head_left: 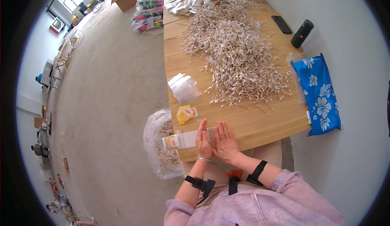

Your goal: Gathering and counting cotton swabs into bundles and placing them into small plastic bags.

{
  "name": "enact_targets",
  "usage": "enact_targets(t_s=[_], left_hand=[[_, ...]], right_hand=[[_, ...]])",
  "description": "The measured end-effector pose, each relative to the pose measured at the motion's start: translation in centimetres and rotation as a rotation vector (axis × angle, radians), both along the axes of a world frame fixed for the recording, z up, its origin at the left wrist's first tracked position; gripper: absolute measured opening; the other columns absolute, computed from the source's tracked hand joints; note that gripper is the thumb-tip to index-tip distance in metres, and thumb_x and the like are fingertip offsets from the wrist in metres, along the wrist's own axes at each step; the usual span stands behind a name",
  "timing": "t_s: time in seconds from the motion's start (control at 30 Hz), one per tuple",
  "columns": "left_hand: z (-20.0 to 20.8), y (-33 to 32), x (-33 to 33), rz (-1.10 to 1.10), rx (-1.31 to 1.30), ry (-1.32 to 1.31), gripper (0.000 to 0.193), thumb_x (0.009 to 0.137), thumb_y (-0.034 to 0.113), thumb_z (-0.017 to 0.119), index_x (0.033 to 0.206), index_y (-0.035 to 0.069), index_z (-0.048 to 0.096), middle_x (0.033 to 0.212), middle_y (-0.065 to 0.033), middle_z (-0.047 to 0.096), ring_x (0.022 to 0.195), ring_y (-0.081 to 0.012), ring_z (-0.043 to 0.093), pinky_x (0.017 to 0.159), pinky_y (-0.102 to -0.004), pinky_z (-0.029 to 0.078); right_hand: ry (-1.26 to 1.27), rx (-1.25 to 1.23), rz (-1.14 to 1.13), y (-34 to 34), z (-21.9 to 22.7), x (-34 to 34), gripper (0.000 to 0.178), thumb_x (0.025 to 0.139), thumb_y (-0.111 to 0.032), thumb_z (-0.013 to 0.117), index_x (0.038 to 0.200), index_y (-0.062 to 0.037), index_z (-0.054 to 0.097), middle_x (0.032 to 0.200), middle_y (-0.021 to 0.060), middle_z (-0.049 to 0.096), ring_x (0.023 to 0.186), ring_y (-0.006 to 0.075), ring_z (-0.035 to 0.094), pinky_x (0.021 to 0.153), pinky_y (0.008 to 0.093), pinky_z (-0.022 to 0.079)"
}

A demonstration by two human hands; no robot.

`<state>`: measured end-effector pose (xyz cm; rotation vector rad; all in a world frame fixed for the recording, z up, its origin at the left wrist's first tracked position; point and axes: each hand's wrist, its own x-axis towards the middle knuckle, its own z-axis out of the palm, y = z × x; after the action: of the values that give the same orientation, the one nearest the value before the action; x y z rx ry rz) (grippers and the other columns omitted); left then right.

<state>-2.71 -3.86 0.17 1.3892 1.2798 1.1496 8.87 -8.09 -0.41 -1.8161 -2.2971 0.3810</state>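
Observation:
Near the front edge of the table, a small row of cotton swabs [211,134] lies between my two hands. My left hand [204,141] stands on edge at the row's left side, fingers straight and together. On the other side my right hand [226,143] is stretched out flat, its fingertips beside the swabs. Neither hand is wrapped around anything. Left of my left hand is a white strip [188,139], partly covered by that hand. Beyond it, at the table's left edge, sits a clear pack of swabs [171,142] with a yellow label.
A large heap of loose swabs [243,63] covers the table's middle. Clear bags [183,88] and yellow cards [186,114] lie left. A phone [281,24], dark green bottle [302,33] and blue flowered pouch [319,94] are right. A plastic sack [152,145] stands below the left edge.

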Motion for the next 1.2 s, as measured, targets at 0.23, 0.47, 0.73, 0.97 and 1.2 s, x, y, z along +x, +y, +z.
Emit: enact_targets(t_s=[0.23, 0.47, 0.73, 0.97, 1.2], left_hand=[[0.5, 0.7, -2.9, 0.034, 0.016, 0.057, 0.038, 0.096, 0.01, 0.042, 0.133, 0.001, 0.044, 0.136, -0.0165, 0.046, 0.133, -0.0268, 0.036, 0.108, -0.0347, 0.028], [1.4, 1.0, -6.7, 0.104, 0.039, 0.109, 0.039, 0.096, 0.012, 0.042, 0.133, 0.0, 0.044, 0.136, -0.0166, 0.046, 0.133, -0.027, 0.035, 0.108, -0.0349, 0.027], [1.3, 1.2, -6.8, 0.154, 0.047, 0.12, 0.039, 0.096, 0.014, 0.042, 0.133, 0.0, 0.044, 0.137, -0.0167, 0.045, 0.133, -0.0273, 0.035, 0.109, -0.0352, 0.027], [1.5, 1.5, -6.9, 0.173, 0.068, 0.135, 0.04, 0.096, 0.016, 0.042, 0.133, -0.001, 0.043, 0.137, -0.0168, 0.045, 0.133, -0.0276, 0.035, 0.109, -0.0355, 0.026], [1.8, 1.4, -8.0, 0.211, 0.087, 0.163, 0.041, 0.097, 0.018, 0.042, 0.133, -0.001, 0.043, 0.137, -0.0169, 0.044, 0.133, -0.0279, 0.035, 0.109, -0.0358, 0.026]], right_hand=[[-0.002, 0.012, -0.009, 1.1, -0.2, -4.3, 0.078, 0.086, -0.042, 0.044, 0.138, 0.0112, 0.02, 0.147, 0.0288, 0.013, 0.14, 0.0397, 0.006, 0.114, 0.0471, 0.003], [0.048, -0.017, 0.049, 1.7, 0.1, -8.0, 0.079, 0.086, -0.042, 0.044, 0.139, 0.0107, 0.019, 0.148, 0.0279, 0.012, 0.14, 0.0394, 0.005, 0.114, 0.047, 0.003], [0.102, -0.064, -0.008, 1.9, 0.0, -8.3, 0.08, 0.085, -0.038, 0.046, 0.141, 0.0091, 0.013, 0.15, 0.0238, 0.008, 0.141, 0.0355, 0.001, 0.114, 0.0453, 0.001], [0.09, -0.01, 0.044, 1.7, -0.2, -7.7, 0.079, 0.086, -0.039, 0.043, 0.141, 0.0087, 0.012, 0.15, 0.0232, 0.006, 0.141, 0.0348, 0.0, 0.114, 0.0446, -0.001], [0.062, -0.005, 0.076, 1.6, -0.4, -8.1, 0.083, 0.086, -0.041, 0.046, 0.142, 0.0091, 0.009, 0.15, 0.025, 0.005, 0.141, 0.0366, -0.001, 0.114, 0.0447, -0.001]])
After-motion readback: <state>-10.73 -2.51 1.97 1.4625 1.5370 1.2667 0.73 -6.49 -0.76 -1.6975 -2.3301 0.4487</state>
